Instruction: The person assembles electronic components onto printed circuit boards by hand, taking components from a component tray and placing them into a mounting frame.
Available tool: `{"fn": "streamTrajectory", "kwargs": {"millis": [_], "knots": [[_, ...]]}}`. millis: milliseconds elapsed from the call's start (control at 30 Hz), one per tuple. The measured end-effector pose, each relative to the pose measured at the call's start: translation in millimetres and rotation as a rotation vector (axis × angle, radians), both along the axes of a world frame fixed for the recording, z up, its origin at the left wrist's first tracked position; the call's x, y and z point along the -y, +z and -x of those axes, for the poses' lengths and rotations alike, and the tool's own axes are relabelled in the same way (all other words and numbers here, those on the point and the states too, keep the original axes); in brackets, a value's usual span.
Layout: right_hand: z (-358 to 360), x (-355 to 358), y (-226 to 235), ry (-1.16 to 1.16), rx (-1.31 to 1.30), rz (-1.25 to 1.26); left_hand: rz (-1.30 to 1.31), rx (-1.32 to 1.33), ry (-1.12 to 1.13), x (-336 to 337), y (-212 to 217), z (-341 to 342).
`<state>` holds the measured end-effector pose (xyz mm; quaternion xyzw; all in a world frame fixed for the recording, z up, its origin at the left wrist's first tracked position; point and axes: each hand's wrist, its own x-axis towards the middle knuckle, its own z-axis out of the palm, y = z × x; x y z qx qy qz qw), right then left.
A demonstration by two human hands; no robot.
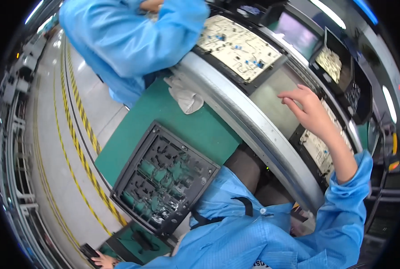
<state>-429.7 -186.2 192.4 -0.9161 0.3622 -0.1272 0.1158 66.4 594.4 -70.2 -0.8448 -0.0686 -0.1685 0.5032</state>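
From the head camera, I see the person's right hand (304, 106) raised over the line, thumb and forefinger apart with nothing visible between them. Beneath it, a pale bare panel (274, 101) leaves room between the farther cream board (240, 47) and the nearer cream board (315, 150), which the right forearm partly covers. A rounded metal rail (249, 112) edges the line on the side toward the green table (135, 107). On that table the black frame (204, 164) lies askew, its lower corner close against the person's blue smock (240, 224); bare green surface opens above it, up to a crumpled white cloth (189, 96) beside the rail. A co-worker's blue sleeve (119, 40) crowds the top. Low at the left, the left hand (104, 259) is at a dark block (89, 251); I can't tell whether its fingers clamp it.
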Motion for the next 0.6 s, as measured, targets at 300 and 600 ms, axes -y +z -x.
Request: {"fn": "streamTrajectory", "kwargs": {"millis": [300, 600], "knots": [[47, 10, 19, -0.077, 0.031, 0.085, 0.581, -0.035, -0.325, 79, 71, -4], [84, -9, 54, 0.011, 0.276, 0.251, 0.984, -0.109, -1.140, 330, 256, 128]]}}
